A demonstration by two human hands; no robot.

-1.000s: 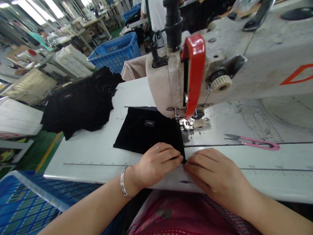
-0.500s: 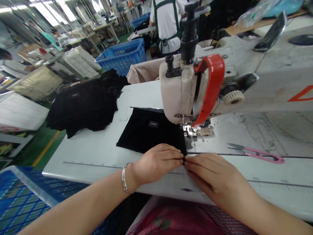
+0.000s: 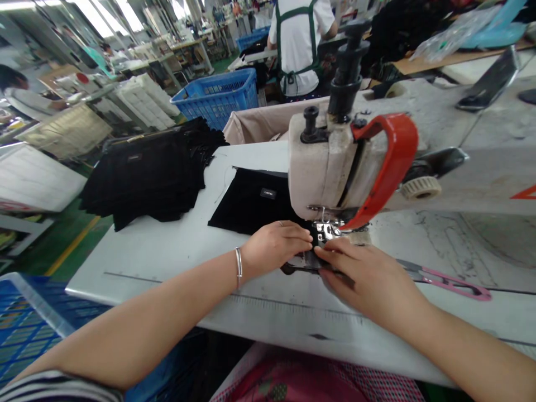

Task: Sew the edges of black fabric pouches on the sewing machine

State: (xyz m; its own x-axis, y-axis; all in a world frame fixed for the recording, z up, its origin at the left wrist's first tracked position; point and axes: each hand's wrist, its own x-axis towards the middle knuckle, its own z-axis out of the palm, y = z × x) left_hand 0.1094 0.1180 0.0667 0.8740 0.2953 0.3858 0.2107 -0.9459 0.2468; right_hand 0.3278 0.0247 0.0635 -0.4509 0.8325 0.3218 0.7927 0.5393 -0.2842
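Note:
A piece of black cloth [image 3: 240, 204] with a small label [image 3: 268, 193] lies flat on the sewing machine table, its right edge running to the presser foot [image 3: 326, 230]. My left hand [image 3: 278, 243], with a bracelet at the wrist, has its fingers pressed together on the cloth's near right corner. Against that same corner, just in front of the presser foot, my right hand [image 3: 364, 268] holds the edge with its fingertips; the exact pinch is partly hidden. The sewing machine head [image 3: 318, 173] with a red lever guard [image 3: 402, 162] stands above.
Pink thread snips [image 3: 454, 282] lie right of my right hand. A stack of black cloth pieces [image 3: 146, 178] sits at the table's left. Blue baskets [image 3: 218, 95] stand behind and at the lower left. A co-worker [image 3: 297, 50] stands with back turned beyond the machine.
Both hands have moved forward with the black cloth, bringing its near corner up to the presser foot. The view has shifted slightly.

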